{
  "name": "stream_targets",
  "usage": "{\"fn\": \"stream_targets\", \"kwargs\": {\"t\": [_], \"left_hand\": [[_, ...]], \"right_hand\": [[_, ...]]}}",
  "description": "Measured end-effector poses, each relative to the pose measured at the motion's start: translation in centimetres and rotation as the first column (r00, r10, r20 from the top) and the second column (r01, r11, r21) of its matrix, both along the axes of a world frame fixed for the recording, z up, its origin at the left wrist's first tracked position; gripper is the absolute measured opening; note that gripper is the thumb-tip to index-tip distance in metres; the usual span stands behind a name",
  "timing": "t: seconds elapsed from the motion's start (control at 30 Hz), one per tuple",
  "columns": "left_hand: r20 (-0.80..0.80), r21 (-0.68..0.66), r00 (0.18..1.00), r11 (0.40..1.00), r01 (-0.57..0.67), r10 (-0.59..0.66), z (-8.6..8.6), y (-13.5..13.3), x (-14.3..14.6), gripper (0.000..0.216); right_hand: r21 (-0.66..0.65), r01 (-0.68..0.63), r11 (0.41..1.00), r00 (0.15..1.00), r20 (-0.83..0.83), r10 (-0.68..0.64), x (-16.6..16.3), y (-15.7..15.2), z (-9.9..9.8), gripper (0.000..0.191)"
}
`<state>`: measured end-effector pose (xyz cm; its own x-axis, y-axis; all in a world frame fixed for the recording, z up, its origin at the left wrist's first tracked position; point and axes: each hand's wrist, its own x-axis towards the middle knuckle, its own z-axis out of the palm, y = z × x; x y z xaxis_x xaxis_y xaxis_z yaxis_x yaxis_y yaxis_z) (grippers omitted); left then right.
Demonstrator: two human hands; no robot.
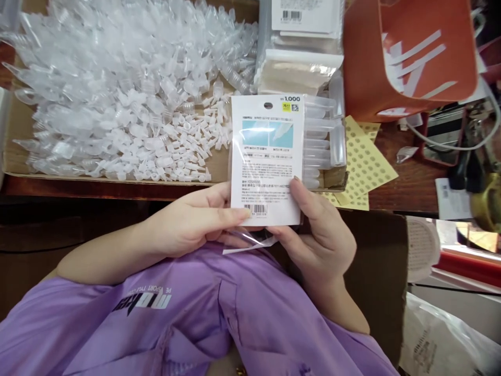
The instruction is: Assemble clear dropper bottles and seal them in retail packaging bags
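A clear plastic packet with a printed white card [268,172] is held upright in front of my chest, over the near edge of the cardboard tray. My left hand [199,216] grips its lower left, with the thumb across the card by the barcode. Around the lower right corner, my right hand [323,230] has its thumb and fingers on the packet. A clear flap with a white strip [250,245] hangs loose below the card. Whatever lies behind the card is hidden.
The cardboard tray [117,185] holds heaped translucent bottle parts [117,62], small white nozzles [176,141], clear tubes [319,128] and stacked packets [301,68]. At the right are yellow sticker sheets [366,156] and an orange bin [368,57] containing white strips.
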<state>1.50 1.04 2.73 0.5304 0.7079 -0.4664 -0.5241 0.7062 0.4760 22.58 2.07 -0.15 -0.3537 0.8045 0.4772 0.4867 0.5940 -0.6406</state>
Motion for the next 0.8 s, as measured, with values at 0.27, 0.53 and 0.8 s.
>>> {"fn": "stream_targets", "kwargs": {"t": [0.27, 0.53, 0.8], "left_hand": [[-0.085, -0.130, 0.996, 0.991, 0.023, -0.034, -0.8, -1.1, -0.6, 0.020], [-0.144, -0.055, 0.989, 0.998, 0.030, -0.037, -1.0, -1.4, -0.8, 0.021], [-0.184, 0.015, 0.981, 0.998, 0.069, -0.065, -1.4, -1.2, 0.0, 0.025]], "right_hand": [[-0.577, -0.100, 0.810, 0.985, -0.175, -0.003, 2.2, -1.9, 0.3, 0.056], [-0.248, 0.099, 0.964, 0.994, 0.060, -0.087, 2.6, -2.0, 1.2, 0.040], [-0.057, -0.416, 0.908, 0.824, 0.397, 0.403, -1.5, -0.7, 4.0, 0.015]]}}
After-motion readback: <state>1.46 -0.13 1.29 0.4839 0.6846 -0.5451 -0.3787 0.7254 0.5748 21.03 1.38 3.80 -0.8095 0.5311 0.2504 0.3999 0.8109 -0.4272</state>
